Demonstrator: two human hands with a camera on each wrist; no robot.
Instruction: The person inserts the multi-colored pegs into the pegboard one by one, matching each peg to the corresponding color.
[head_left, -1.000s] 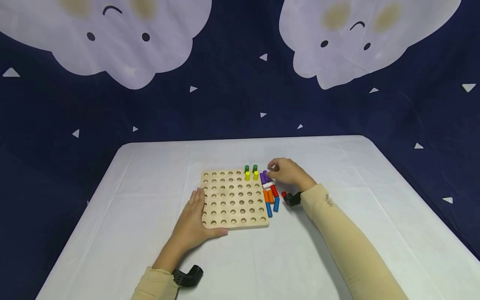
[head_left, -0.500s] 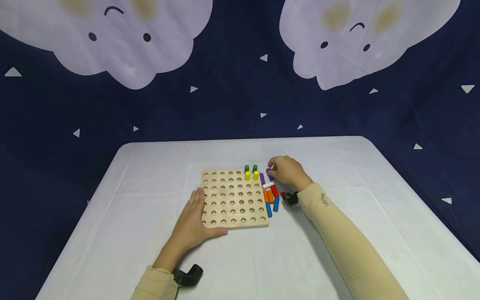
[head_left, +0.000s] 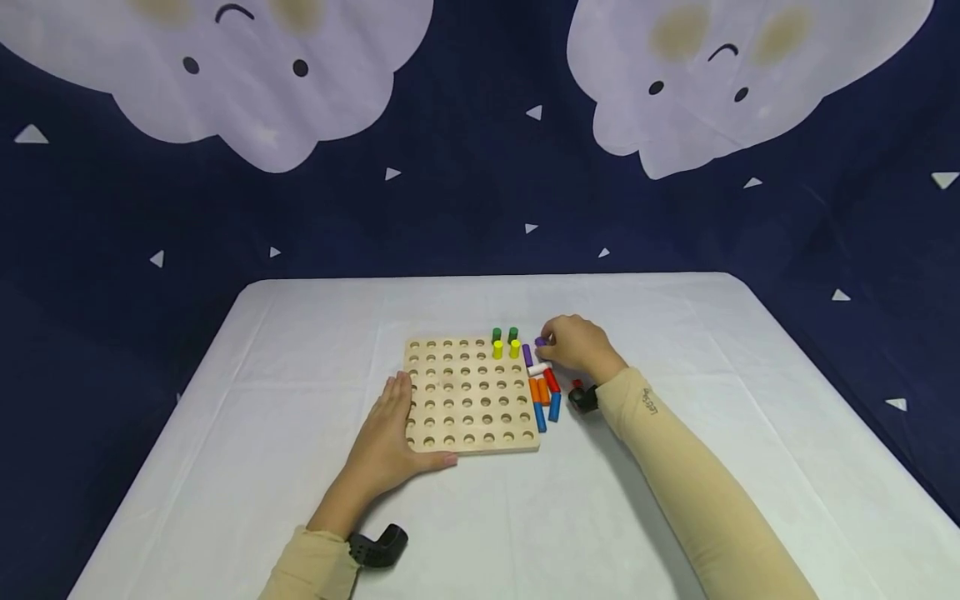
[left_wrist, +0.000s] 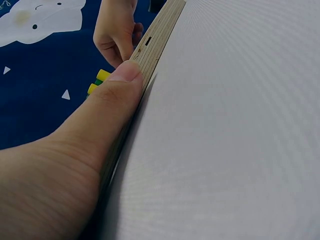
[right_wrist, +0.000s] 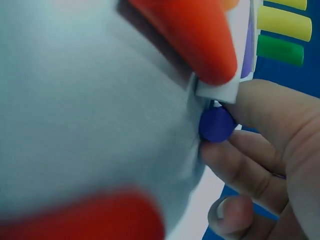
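My left hand (head_left: 380, 437) rests at the near left corner of a pale wooden pegboard (head_left: 457, 404). Its fingers lie straight along the left side; the thumb (left_wrist: 107, 102) touches the front edge. Just beyond the board's far right corner, my right hand (head_left: 579, 343) pinches a purple peg (right_wrist: 218, 124) between thumb and fingers, the round end facing the wrist camera. Two yellow pegs (head_left: 498, 350) and two green pegs (head_left: 513, 334) stand upright in the board's far right holes. A second purple peg (head_left: 527, 356) lies beside the right edge.
Along the board's right side lie a white peg (head_left: 537, 368), a red peg (head_left: 552, 380), orange pegs (head_left: 543, 392) and blue pegs (head_left: 555, 407). Another red peg (head_left: 577, 384) is near the right wrist camera. A white cloth covers the table (head_left: 300, 358), with a dark curtain (head_left: 465, 225) behind.
One of two purple pegs lying side by side has been picked up by my right hand and moved slightly away from the other. My left hand stays on the board.
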